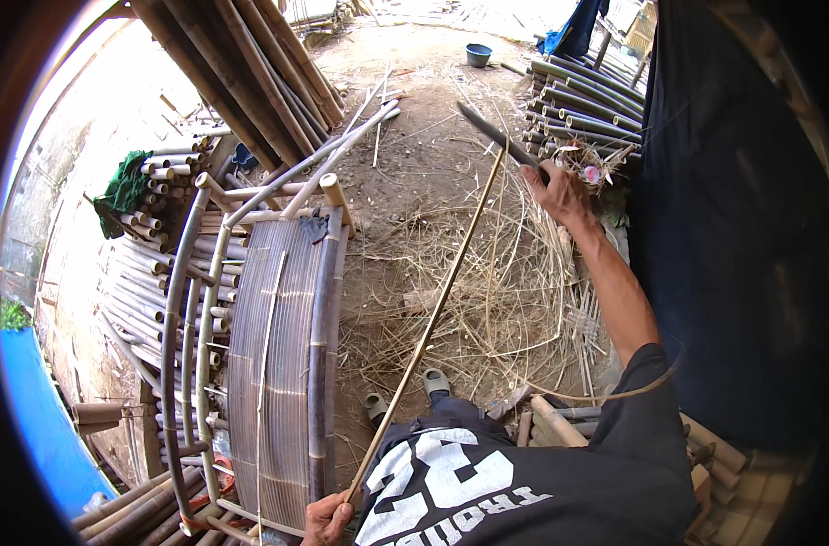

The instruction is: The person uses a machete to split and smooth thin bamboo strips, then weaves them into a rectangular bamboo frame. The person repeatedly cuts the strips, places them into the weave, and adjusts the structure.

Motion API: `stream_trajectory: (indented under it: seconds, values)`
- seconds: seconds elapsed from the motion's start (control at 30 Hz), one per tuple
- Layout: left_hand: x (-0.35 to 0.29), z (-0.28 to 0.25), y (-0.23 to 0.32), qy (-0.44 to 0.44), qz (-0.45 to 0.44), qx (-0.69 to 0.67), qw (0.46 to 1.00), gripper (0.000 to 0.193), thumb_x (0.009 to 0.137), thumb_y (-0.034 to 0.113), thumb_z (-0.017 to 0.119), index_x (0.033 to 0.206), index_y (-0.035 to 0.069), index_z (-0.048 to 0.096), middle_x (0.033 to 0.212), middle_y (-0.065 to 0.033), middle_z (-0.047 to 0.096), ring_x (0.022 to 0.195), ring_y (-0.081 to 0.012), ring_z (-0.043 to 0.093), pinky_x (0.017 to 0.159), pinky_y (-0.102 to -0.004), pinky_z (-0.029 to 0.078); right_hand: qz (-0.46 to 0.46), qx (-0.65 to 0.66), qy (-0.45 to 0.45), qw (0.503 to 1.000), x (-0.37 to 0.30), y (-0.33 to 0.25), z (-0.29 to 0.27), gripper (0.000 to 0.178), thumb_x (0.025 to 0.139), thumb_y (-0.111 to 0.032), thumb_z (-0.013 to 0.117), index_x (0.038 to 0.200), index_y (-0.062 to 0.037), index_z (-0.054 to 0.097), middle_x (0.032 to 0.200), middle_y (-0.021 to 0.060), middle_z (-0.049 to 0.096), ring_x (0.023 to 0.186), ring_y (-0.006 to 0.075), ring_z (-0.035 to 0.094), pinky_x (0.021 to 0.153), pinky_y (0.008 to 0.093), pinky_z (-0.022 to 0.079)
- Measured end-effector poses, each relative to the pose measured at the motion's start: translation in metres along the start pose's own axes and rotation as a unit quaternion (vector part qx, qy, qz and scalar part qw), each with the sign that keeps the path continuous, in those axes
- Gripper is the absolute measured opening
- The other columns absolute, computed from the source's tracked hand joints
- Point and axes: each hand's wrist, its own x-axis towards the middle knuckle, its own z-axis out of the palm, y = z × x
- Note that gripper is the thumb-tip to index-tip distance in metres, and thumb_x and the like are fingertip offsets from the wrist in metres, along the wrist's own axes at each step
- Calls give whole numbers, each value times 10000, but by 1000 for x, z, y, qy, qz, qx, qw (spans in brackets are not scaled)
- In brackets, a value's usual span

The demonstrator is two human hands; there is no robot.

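Note:
At the lower edge, my left hand [328, 519] is closed round one end of a long, thin bamboo strip [430, 318]. The strip slants up and away to the right, and its far end meets the blade of a machete [496, 135]. My right hand [557, 193], on an outstretched arm, grips the machete's handle, which my fingers mostly hide. The dark blade points up and to the left. A thin, curved sliver [605, 397] arcs past my right upper arm; where it starts is hard to make out.
A bamboo bench [278, 364] stands at left with a loose strip on its slats. Shavings [469, 300] litter the ground before my feet. Cut poles are stacked at left and far right [596, 100]. A dark cloth [733, 227] hangs at right; a bucket [478, 56] sits far off.

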Motion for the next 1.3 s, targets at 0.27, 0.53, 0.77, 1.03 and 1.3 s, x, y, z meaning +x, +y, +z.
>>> stream_trajectory:
  seconds: [0.27, 0.53, 0.77, 1.03, 1.3]
  values:
    - [32, 10, -2, 45, -27, 39, 998, 235, 931, 42, 554, 1153, -26, 589, 752, -38, 567, 622, -122, 574, 563, -276, 470, 82, 84, 27, 993, 16, 2, -40, 846, 875, -789, 343, 923, -17, 686, 879, 224, 699, 851, 383, 690, 715, 446, 519]
    - [185, 68, 109, -56, -1, -143, 988, 266, 1011, 228, 540, 1200, 42, 528, 737, -50, 628, 495, -82, 562, 425, -191, 419, -164, 200, -122, 958, -157, -159, 44, 592, 952, -651, 385, 822, -89, 516, 603, 48, 527, 414, 122, 468, 297, 298, 410]
    - [183, 78, 112, -6, 1, -148, 989, 334, 1046, 276, 466, 1267, 52, 577, 588, 23, 491, 408, -41, 400, 363, -193, 305, -286, 215, -59, 932, -194, -193, 47, 593, 940, -625, 473, 814, -48, 530, 634, 95, 568, 538, 261, 631, 464, 396, 519]
    - [164, 77, 107, 22, -2, -140, 990, 371, 1042, 305, 469, 1278, 38, 574, 610, 27, 464, 428, -29, 370, 382, -181, 314, -273, 207, -42, 939, -179, -190, 62, 604, 926, -650, 469, 818, -60, 544, 618, 79, 555, 513, 249, 612, 448, 388, 513]
    - [92, 88, 82, 4, -64, -154, 986, 399, 1048, 277, 452, 1311, -11, 533, 575, 20, 445, 400, -41, 364, 354, -198, 296, -124, 181, -133, 967, -116, -139, 68, 607, 952, -690, 299, 754, -140, 464, 488, -51, 376, 356, 51, 321, 269, 266, 326]
